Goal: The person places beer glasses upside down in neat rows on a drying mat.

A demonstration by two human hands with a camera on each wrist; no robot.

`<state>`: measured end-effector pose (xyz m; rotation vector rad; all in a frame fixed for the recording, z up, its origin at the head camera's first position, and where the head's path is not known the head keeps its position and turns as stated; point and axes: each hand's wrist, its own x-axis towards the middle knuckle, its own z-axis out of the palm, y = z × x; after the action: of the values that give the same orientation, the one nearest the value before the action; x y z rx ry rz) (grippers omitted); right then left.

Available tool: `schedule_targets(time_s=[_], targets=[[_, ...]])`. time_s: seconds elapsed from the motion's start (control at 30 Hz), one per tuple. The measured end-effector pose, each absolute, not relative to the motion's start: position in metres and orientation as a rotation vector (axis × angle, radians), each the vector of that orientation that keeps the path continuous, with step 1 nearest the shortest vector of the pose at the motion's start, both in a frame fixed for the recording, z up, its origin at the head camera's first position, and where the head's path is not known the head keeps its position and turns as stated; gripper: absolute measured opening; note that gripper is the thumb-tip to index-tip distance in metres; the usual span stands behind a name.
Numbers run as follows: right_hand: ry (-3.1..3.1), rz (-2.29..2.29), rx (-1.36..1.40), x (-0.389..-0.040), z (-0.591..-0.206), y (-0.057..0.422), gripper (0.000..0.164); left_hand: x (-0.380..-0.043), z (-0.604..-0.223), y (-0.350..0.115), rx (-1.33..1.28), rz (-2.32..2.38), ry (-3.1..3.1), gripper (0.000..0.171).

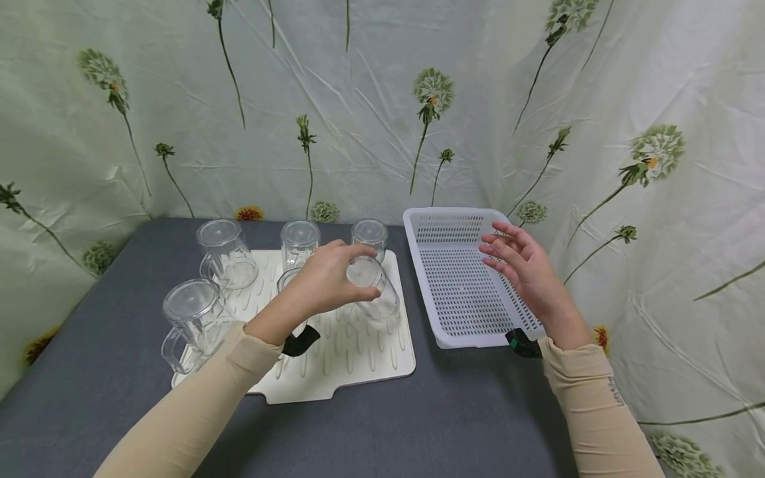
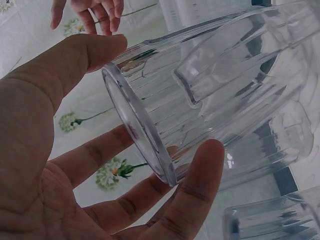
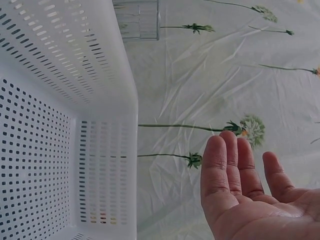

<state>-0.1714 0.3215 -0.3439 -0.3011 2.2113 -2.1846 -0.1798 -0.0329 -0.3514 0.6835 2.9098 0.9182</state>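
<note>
In the head view my left hand (image 1: 329,277) is at a clear glass mug (image 1: 382,307), which stands upside down at the right side of a white draining mat (image 1: 352,358). Up close in the left wrist view, the thumb lies at one edge of the ribbed mug (image 2: 165,100) and the fingers curve around the other side. My right hand (image 1: 526,272) hovers over the right side of a white perforated basket (image 1: 439,335), holding nothing, its fingers loosely bent. The right wrist view has this hand (image 3: 255,195) beside the basket wall (image 3: 127,150).
Several more upturned glass mugs stand on the mat, including one at the back left (image 1: 224,249), one at the front left (image 1: 194,305) and one at the back right (image 1: 369,234). A dark grey tabletop (image 1: 358,431) lies beneath. Behind hangs a flower-printed curtain (image 1: 370,133).
</note>
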Motion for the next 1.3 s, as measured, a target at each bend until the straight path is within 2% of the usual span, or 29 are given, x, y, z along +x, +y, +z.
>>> schedule_targets(time_s=[0.37, 0.87, 1.3], targets=[[2.290, -2.105, -0.264, -0.170, -0.342, 0.324, 0.058, -0.182, -0.349, -0.025, 0.701, 0.740, 2.907, 0.065], [2.368, -2.032, -0.304, -0.172, -0.343, 0.324, 0.052, -0.187, -0.353, -0.016, 0.683, 0.637, 2.902, 0.067], [2.538, -1.805, -0.244, -0.170, -0.342, 0.321, 0.062, -0.190, -0.361, -0.013, 0.668, 0.700, 2.909, 0.073]])
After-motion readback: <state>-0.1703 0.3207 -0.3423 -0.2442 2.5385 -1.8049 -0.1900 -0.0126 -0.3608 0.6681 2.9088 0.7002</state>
